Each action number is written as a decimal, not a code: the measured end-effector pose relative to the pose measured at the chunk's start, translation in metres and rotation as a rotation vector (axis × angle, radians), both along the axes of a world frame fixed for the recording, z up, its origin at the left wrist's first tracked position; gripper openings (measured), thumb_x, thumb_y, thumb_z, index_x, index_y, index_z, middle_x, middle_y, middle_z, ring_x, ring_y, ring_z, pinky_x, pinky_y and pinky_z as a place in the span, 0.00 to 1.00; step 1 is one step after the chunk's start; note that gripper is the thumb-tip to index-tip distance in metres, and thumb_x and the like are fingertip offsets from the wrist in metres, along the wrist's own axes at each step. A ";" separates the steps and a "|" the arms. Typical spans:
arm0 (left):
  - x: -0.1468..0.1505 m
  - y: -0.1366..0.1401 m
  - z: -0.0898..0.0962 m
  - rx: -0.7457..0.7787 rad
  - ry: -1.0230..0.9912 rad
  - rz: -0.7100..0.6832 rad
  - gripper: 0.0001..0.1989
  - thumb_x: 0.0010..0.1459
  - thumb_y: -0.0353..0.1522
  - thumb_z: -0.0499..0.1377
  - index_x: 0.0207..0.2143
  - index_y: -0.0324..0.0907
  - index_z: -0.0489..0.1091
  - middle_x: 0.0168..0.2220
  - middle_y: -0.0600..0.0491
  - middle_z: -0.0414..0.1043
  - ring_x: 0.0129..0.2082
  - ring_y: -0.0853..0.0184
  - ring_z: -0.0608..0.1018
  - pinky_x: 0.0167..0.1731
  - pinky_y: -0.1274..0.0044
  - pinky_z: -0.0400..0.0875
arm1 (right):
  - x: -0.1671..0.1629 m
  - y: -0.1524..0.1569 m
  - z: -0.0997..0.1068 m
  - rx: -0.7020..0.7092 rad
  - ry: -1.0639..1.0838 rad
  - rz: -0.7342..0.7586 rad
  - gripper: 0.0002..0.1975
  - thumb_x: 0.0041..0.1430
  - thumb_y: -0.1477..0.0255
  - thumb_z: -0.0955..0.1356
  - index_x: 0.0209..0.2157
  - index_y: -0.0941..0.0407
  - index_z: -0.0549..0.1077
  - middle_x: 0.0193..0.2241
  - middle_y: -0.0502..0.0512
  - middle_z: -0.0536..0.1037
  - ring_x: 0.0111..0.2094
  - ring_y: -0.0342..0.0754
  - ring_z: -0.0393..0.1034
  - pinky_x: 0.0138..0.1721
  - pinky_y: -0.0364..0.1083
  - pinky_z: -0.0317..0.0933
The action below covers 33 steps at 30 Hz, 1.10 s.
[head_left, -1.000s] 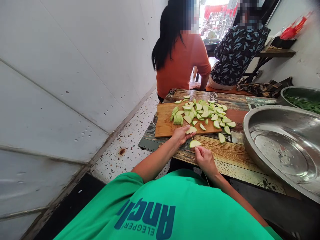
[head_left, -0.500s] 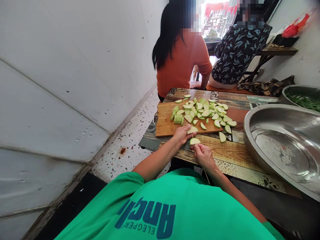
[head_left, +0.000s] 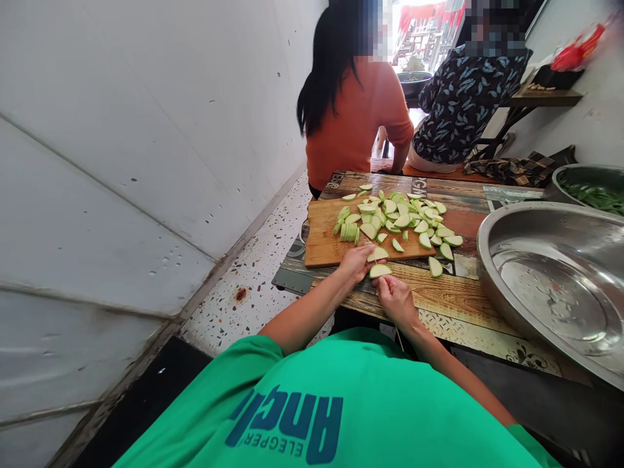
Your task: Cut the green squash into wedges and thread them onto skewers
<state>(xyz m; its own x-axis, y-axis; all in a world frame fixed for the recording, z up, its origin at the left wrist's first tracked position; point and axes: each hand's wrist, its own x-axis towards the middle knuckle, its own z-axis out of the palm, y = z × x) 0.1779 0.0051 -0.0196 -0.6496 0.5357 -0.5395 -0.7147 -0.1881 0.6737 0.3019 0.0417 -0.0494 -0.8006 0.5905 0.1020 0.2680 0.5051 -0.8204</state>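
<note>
My left hand (head_left: 355,263) pinches a half-round zucchini slice (head_left: 377,254) at the near edge of the wooden cutting board (head_left: 319,244). Closed around a thin skewer (head_left: 399,338), my right hand (head_left: 396,299) is just below and to the right of it. A second zucchini slice (head_left: 380,270) sits on the skewer at my right fingertips, pale side up with a green rind. Between the two slices a short length of the stick shows, running to the left-hand slice. Many cut zucchini slices (head_left: 402,221) lie heaped on the board and spill over its right side.
A large steel basin (head_left: 502,221) stands on the patterned table (head_left: 468,305) at right, with a bowl of green vegetables (head_left: 592,195) behind it. Two people sit beyond the table, one in an orange top (head_left: 353,123), one in a dark patterned shirt (head_left: 468,110). A white wall (head_left: 146,130) rises at left.
The slice at my right hand has moved slightly up the skewer, closer to the slice in my left hand. My right hand has shifted a little upward with it.
</note>
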 end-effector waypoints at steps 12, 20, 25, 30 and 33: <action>0.004 0.003 -0.005 0.006 0.019 -0.041 0.04 0.53 0.22 0.61 0.26 0.34 0.71 0.21 0.53 0.71 0.20 0.74 0.72 0.26 0.80 0.69 | -0.007 0.004 0.006 -0.035 0.010 -0.012 0.17 0.57 0.67 0.58 0.26 0.57 0.74 0.17 0.54 0.71 0.21 0.47 0.65 0.27 0.44 0.56; 0.004 -0.005 0.013 0.099 0.071 -0.143 0.05 0.59 0.27 0.59 0.31 0.34 0.73 0.25 0.51 0.74 0.23 0.72 0.74 0.33 0.77 0.73 | 0.017 0.004 0.011 -0.467 0.047 0.087 0.18 0.57 0.56 0.62 0.26 0.55 0.68 0.11 0.44 0.62 0.11 0.42 0.56 0.13 0.42 0.49; 0.018 -0.009 0.020 0.102 0.107 -0.257 0.04 0.57 0.29 0.62 0.33 0.35 0.72 0.30 0.49 0.76 0.27 0.69 0.78 0.30 0.78 0.73 | 0.028 0.004 0.009 -0.334 0.187 -0.006 0.18 0.59 0.57 0.63 0.34 0.57 0.73 0.13 0.45 0.64 0.14 0.41 0.56 0.15 0.41 0.50; 0.037 -0.008 0.016 0.095 0.081 -0.274 0.07 0.56 0.31 0.63 0.32 0.35 0.70 0.30 0.46 0.77 0.30 0.65 0.81 0.27 0.80 0.70 | 0.029 0.007 0.008 -0.195 0.199 -0.001 0.19 0.63 0.58 0.60 0.30 0.57 0.73 0.14 0.47 0.65 0.18 0.43 0.59 0.20 0.41 0.52; 0.041 -0.007 0.017 0.107 0.053 -0.257 0.05 0.58 0.30 0.60 0.33 0.36 0.69 0.31 0.46 0.77 0.31 0.63 0.81 0.30 0.77 0.71 | 0.032 0.006 0.010 -0.115 0.181 -0.006 0.18 0.64 0.61 0.58 0.29 0.56 0.71 0.15 0.46 0.65 0.18 0.42 0.59 0.22 0.41 0.53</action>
<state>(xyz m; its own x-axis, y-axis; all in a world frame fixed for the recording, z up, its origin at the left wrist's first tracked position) 0.2187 -0.0019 -0.0029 -0.5105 0.7388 -0.4399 -0.7127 -0.0773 0.6972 0.3334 0.0474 -0.0390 -0.7720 0.6109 0.1755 0.1134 0.4040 -0.9077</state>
